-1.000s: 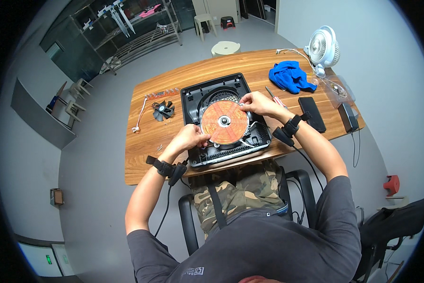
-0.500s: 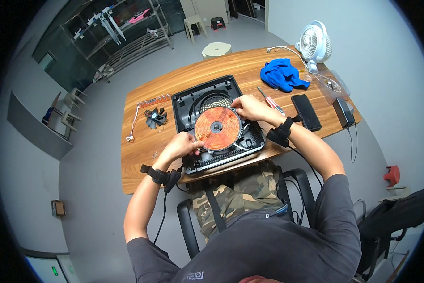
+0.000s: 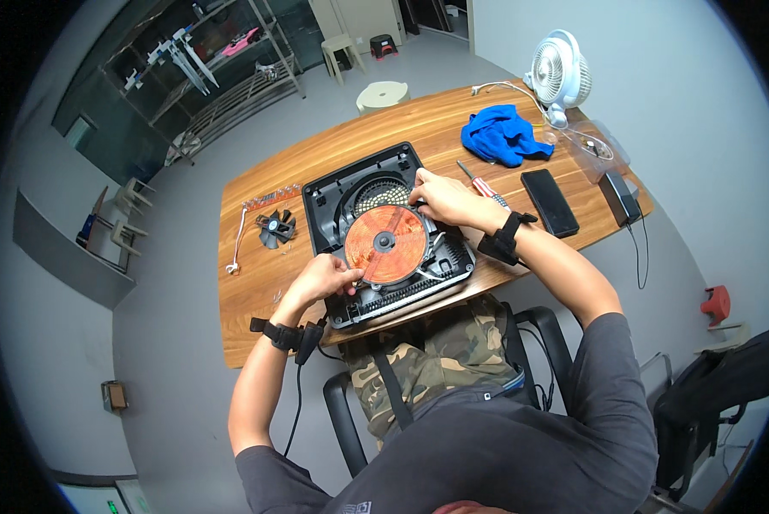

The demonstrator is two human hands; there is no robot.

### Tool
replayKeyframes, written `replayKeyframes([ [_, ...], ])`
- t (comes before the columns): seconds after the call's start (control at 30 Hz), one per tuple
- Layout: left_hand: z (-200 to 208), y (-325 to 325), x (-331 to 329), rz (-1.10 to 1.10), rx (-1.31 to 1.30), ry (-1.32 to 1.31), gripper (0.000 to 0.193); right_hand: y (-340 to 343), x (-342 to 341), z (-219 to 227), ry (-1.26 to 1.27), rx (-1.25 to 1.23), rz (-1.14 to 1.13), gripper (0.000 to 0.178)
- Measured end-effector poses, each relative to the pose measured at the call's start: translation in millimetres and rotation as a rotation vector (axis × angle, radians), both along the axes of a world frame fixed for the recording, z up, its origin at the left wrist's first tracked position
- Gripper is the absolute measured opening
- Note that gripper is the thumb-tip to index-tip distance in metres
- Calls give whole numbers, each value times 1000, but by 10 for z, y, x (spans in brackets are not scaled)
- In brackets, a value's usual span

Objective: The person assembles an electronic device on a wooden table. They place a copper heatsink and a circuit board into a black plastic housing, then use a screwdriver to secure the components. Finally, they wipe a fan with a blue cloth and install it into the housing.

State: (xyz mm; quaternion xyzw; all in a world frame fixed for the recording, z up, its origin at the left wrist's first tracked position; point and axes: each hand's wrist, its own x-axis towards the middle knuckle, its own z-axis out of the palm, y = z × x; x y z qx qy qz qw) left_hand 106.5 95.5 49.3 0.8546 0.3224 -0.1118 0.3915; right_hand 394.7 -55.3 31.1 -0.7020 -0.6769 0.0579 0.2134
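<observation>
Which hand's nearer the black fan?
Left. In view, the left hand is below and right of the black fan, at the lower left of the round coil; the right hand is farther right, at the coil's upper right.

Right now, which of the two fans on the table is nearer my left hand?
The small black fan, lying left of the open black casing. The other, the white caged fan, stands at the far right corner of the table.

White fan point(image 3: 561, 73) is being supported by wooden table point(image 3: 440, 128) at far right; bunched blue cloth point(image 3: 504, 135) is being borne near it. Beyond, pink item point(image 3: 241, 41) is being carried by metal rack point(image 3: 230, 104); round pale stool point(image 3: 383, 95) is being partly hidden by table.
</observation>
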Motion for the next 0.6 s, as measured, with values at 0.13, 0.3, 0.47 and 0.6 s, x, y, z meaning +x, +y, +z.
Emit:
replayKeyframes([
  [0.13, -1, 8, -3, -5, -3, 39, 36, -5, 73, -10, 80, -5, 55, 28],
  [0.3, 2, 25, 43, -8, -1, 62, 42, 7, 167, -67, 101, 17, 112, 25],
  [0.47, -10, 34, 22, 20, -9, 67, 42, 25, 156, -78, 162, 15, 110, 22],
  [0.6, 6, 16, 58, -19, 10, 64, 38, 22, 274, -101, 144, -1, 183, 23],
])
